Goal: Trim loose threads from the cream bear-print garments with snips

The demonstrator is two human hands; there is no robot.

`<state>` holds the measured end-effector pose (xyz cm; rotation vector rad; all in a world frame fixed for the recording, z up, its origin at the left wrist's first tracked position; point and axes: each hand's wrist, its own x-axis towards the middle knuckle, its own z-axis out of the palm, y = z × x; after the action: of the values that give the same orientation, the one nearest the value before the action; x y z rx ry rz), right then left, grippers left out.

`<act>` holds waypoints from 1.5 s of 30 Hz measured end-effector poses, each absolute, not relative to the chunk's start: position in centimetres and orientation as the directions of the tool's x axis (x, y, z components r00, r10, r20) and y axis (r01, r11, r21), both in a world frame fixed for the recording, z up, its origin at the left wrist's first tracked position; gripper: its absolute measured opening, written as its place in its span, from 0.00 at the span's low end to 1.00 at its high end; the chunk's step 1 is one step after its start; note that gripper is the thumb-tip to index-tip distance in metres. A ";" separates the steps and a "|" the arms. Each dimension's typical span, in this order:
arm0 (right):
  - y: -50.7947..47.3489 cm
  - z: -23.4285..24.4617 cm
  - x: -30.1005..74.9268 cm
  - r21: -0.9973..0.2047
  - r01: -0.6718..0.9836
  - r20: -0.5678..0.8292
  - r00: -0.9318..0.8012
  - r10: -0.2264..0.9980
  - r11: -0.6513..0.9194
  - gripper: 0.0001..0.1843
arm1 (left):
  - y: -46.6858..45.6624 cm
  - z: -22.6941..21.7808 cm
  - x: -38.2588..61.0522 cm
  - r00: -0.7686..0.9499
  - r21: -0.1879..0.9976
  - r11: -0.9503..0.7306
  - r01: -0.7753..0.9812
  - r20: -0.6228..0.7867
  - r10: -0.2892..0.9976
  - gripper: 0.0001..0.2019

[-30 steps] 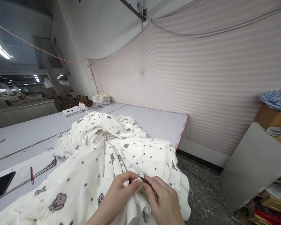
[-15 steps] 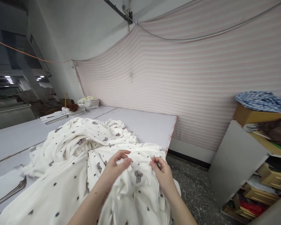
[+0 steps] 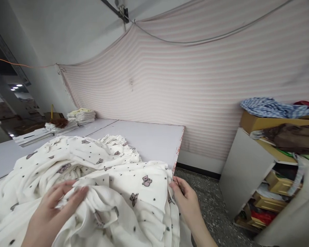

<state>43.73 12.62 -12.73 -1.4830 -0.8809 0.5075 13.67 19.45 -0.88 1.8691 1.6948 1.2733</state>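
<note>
White fabric (image 3: 123, 178) printed with small bears and dark dots lies heaped over the near part of the table. At lower left, my left hand (image 3: 58, 202) is closed on a bunched fold of it, lifted above the layers below. My right hand (image 3: 184, 195) is beside the fabric's right edge, fingers pinched together. A thin dark tool (image 3: 179, 185) shows in part between those fingers; its kind cannot be made out. Whether the right fingertips also grip the cloth edge is unclear.
The pale tabletop (image 3: 151, 137) reaches back to a striped cloth (image 3: 170, 85) hung on the wall. Folded stacks (image 3: 81, 117) stand at the far left. To the right, beyond the speckled floor (image 3: 211, 195), is a grey cabinet (image 3: 244, 171) with a checked cloth (image 3: 273, 107) on top.
My left hand has moved left and down, taking hold of a fold and drawing it away from the layers beneath. My right hand stays near the right edge, slightly lower. The view has turned right.
</note>
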 end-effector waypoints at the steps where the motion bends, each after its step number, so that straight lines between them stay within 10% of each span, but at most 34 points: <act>1: 13.3 -12.5 43.6 -0.966 0.249 0.212 0.605 0.767 0.070 0.17 | 19.4 -0.8 13.8 -0.051 0.733 -0.268 0.625 0.381 0.923 0.17; 11: 11.5 -11.0 36.0 -0.900 0.182 0.436 0.379 0.816 0.397 0.09 | 18.4 -4.3 22.7 0.525 0.851 -0.256 0.458 -0.026 0.851 0.14; 17: 10.0 -11.4 36.0 -0.958 0.046 0.278 0.365 0.888 0.282 0.11 | 16.1 -5.2 20.4 0.490 0.727 -0.537 0.428 0.313 0.814 0.04; 22: 8.4 -10.4 38.1 -0.917 0.324 0.322 0.262 0.910 0.231 0.12 | 13.8 -6.6 19.0 0.471 0.521 -0.741 0.424 0.572 0.672 0.13; 45: 6.3 -7.2 36.7 -0.767 0.569 0.393 0.050 0.918 0.297 0.15 | 12.6 -7.1 18.1 0.481 0.396 -0.823 0.407 0.673 0.562 0.13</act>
<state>36.67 6.29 -7.20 -1.3826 -1.6314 0.4691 18.11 12.65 -7.07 2.5422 0.8402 1.2577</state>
